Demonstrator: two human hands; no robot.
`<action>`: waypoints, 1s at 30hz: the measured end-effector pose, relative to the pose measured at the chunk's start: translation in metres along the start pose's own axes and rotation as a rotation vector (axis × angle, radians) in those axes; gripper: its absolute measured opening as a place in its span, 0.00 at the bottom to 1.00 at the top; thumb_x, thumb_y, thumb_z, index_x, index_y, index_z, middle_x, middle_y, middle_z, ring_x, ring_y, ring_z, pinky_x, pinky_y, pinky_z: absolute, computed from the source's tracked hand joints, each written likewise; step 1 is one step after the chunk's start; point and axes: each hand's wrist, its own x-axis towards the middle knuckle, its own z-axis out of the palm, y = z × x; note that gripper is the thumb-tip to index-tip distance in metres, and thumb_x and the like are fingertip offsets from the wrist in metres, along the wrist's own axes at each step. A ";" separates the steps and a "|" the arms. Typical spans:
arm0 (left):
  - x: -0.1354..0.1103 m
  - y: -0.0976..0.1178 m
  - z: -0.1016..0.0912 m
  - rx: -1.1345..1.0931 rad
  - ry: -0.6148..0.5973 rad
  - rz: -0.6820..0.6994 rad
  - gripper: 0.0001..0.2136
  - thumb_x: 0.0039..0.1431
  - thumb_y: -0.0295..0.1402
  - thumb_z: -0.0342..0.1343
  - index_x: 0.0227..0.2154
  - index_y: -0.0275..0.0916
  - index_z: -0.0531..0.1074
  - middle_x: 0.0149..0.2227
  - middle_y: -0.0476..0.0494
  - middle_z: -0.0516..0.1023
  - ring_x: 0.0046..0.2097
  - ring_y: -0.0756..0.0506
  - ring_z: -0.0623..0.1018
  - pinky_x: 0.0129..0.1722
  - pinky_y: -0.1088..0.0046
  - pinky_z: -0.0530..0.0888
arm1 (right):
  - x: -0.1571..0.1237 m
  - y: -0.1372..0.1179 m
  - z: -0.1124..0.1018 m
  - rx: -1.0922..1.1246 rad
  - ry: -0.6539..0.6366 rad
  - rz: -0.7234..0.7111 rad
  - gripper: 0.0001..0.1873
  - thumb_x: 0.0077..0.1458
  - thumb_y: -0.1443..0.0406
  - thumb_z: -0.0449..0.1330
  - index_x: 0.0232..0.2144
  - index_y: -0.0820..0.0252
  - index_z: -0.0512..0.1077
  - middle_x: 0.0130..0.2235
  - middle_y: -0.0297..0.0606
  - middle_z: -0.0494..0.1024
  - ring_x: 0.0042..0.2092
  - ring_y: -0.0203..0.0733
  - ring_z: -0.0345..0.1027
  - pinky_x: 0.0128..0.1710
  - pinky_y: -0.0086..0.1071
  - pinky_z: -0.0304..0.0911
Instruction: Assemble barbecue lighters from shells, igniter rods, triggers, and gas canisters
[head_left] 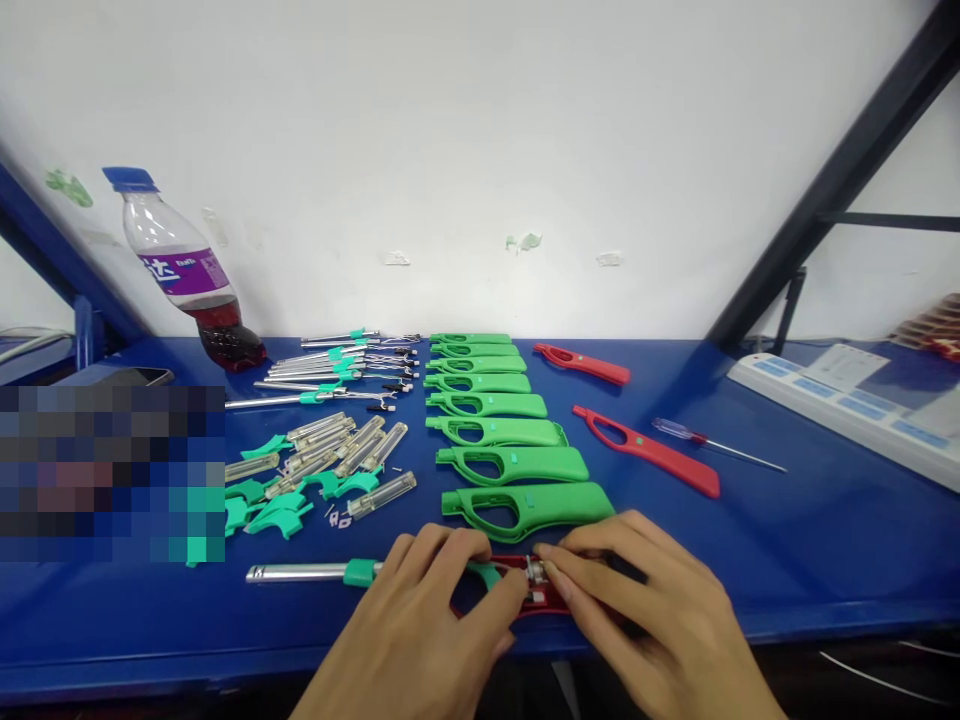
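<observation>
At the front edge of the table a red lighter shell half point(553, 604) lies open side up, fitted with a metal tube point(300, 573), a teal collar point(362, 573) and a teal trigger point(486, 574). My left hand point(427, 610) closes around its middle, thumb and fingers on the shell. The fingertips of my right hand point(651, 598) pinch near a small metal valve piece point(536, 570) inside the shell; whether they grip it or the shell rim is hard to see. The shell's right end is hidden beneath my right hand.
Beyond my hands stand rows of green lighter shells point(517, 463). To the left are clear fuel tanks point(382, 494), teal triggers point(281, 515), metal tubes with wires point(315, 372) and a bottle point(187, 270). Red shells point(652, 455), a screwdriver point(720, 445) and a power strip point(840, 405) lie right.
</observation>
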 end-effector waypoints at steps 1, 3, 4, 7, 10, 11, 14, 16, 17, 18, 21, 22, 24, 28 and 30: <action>0.000 0.000 0.000 0.001 -0.001 0.002 0.17 0.70 0.24 0.56 0.57 0.48 0.72 0.52 0.44 0.79 0.49 0.37 0.80 0.46 0.57 0.81 | 0.000 0.000 0.000 -0.001 0.002 0.001 0.13 0.69 0.72 0.61 0.49 0.55 0.82 0.40 0.35 0.83 0.38 0.39 0.75 0.35 0.33 0.74; 0.000 0.000 0.000 0.007 0.001 0.013 0.17 0.70 0.25 0.57 0.57 0.49 0.72 0.52 0.44 0.79 0.48 0.37 0.80 0.45 0.58 0.81 | 0.000 0.000 0.000 -0.009 0.005 -0.001 0.12 0.69 0.72 0.61 0.48 0.55 0.82 0.39 0.35 0.83 0.37 0.39 0.75 0.34 0.34 0.73; 0.000 0.000 0.000 0.011 0.007 0.013 0.17 0.70 0.25 0.57 0.58 0.49 0.72 0.52 0.44 0.79 0.48 0.38 0.80 0.45 0.58 0.81 | 0.000 0.000 0.001 -0.011 0.006 -0.002 0.12 0.69 0.72 0.61 0.48 0.55 0.82 0.39 0.35 0.83 0.37 0.39 0.75 0.34 0.34 0.73; -0.001 0.001 0.000 0.015 0.022 0.014 0.17 0.70 0.25 0.57 0.57 0.49 0.73 0.51 0.44 0.80 0.48 0.38 0.80 0.45 0.58 0.81 | 0.000 0.000 0.001 -0.002 0.006 -0.005 0.13 0.69 0.72 0.61 0.49 0.54 0.82 0.39 0.35 0.83 0.37 0.40 0.76 0.35 0.34 0.73; -0.001 0.000 0.000 0.018 0.024 0.016 0.17 0.70 0.24 0.57 0.57 0.49 0.73 0.51 0.44 0.80 0.47 0.38 0.81 0.44 0.59 0.82 | 0.001 0.001 0.001 -0.004 0.005 -0.005 0.12 0.70 0.71 0.61 0.49 0.55 0.83 0.39 0.36 0.83 0.37 0.40 0.76 0.34 0.35 0.74; -0.002 -0.001 0.000 0.024 0.023 0.020 0.17 0.70 0.24 0.57 0.58 0.49 0.73 0.51 0.44 0.80 0.47 0.38 0.81 0.44 0.59 0.83 | 0.001 0.001 0.001 -0.010 0.003 -0.006 0.12 0.70 0.71 0.61 0.48 0.55 0.83 0.39 0.36 0.83 0.37 0.40 0.76 0.34 0.35 0.74; -0.003 -0.002 0.002 0.067 0.023 0.038 0.18 0.71 0.26 0.57 0.60 0.49 0.72 0.52 0.43 0.80 0.48 0.38 0.81 0.45 0.58 0.84 | 0.000 0.001 0.002 -0.017 -0.005 -0.003 0.11 0.70 0.71 0.61 0.47 0.56 0.83 0.39 0.37 0.84 0.37 0.41 0.76 0.34 0.35 0.74; -0.005 -0.002 0.003 0.105 0.026 0.055 0.19 0.72 0.26 0.57 0.61 0.48 0.72 0.53 0.41 0.80 0.48 0.37 0.82 0.45 0.56 0.85 | -0.002 0.000 0.003 -0.020 0.003 0.003 0.11 0.70 0.70 0.62 0.48 0.54 0.83 0.40 0.36 0.84 0.37 0.40 0.77 0.35 0.34 0.74; -0.005 -0.001 0.004 0.117 0.023 0.056 0.19 0.72 0.26 0.57 0.61 0.48 0.72 0.53 0.41 0.80 0.48 0.36 0.82 0.45 0.55 0.85 | -0.003 0.000 0.003 -0.022 0.022 0.011 0.11 0.70 0.69 0.62 0.49 0.53 0.83 0.40 0.35 0.84 0.38 0.40 0.78 0.36 0.34 0.75; -0.005 -0.001 0.004 0.122 0.024 0.057 0.18 0.72 0.27 0.57 0.61 0.47 0.72 0.52 0.40 0.80 0.48 0.36 0.82 0.44 0.55 0.85 | -0.005 0.001 0.001 -0.018 0.047 0.025 0.11 0.70 0.68 0.63 0.50 0.52 0.82 0.41 0.35 0.84 0.39 0.40 0.79 0.38 0.33 0.76; -0.004 0.000 0.004 0.100 0.014 0.045 0.15 0.72 0.28 0.58 0.58 0.47 0.74 0.52 0.41 0.80 0.48 0.36 0.82 0.45 0.55 0.85 | -0.010 0.012 -0.010 0.003 0.159 0.133 0.10 0.71 0.64 0.62 0.50 0.50 0.81 0.45 0.34 0.85 0.44 0.40 0.81 0.44 0.31 0.76; -0.004 0.000 0.004 0.094 0.012 0.039 0.15 0.73 0.28 0.58 0.58 0.48 0.74 0.52 0.41 0.79 0.49 0.36 0.81 0.46 0.54 0.85 | -0.012 0.019 -0.017 -0.019 0.209 0.184 0.09 0.72 0.62 0.61 0.49 0.50 0.81 0.45 0.34 0.86 0.45 0.41 0.82 0.46 0.32 0.76; -0.004 0.000 0.003 0.101 0.010 0.039 0.16 0.73 0.29 0.57 0.60 0.48 0.73 0.54 0.41 0.79 0.51 0.35 0.81 0.48 0.51 0.85 | -0.016 0.038 -0.030 -0.182 0.329 0.309 0.11 0.71 0.54 0.61 0.46 0.49 0.82 0.45 0.34 0.87 0.45 0.46 0.82 0.50 0.38 0.75; -0.003 0.001 0.002 0.141 -0.004 0.059 0.16 0.73 0.30 0.58 0.60 0.48 0.73 0.54 0.41 0.79 0.51 0.35 0.81 0.49 0.50 0.85 | -0.023 0.083 -0.048 -0.438 0.300 0.509 0.34 0.67 0.34 0.52 0.47 0.50 0.84 0.48 0.41 0.88 0.51 0.63 0.81 0.50 0.55 0.74; -0.002 0.000 0.001 0.145 -0.018 0.070 0.16 0.72 0.31 0.60 0.60 0.47 0.73 0.54 0.40 0.80 0.51 0.34 0.81 0.49 0.50 0.85 | -0.027 0.098 -0.049 -0.485 0.213 0.529 0.37 0.66 0.32 0.49 0.45 0.50 0.85 0.47 0.42 0.88 0.51 0.64 0.82 0.49 0.56 0.74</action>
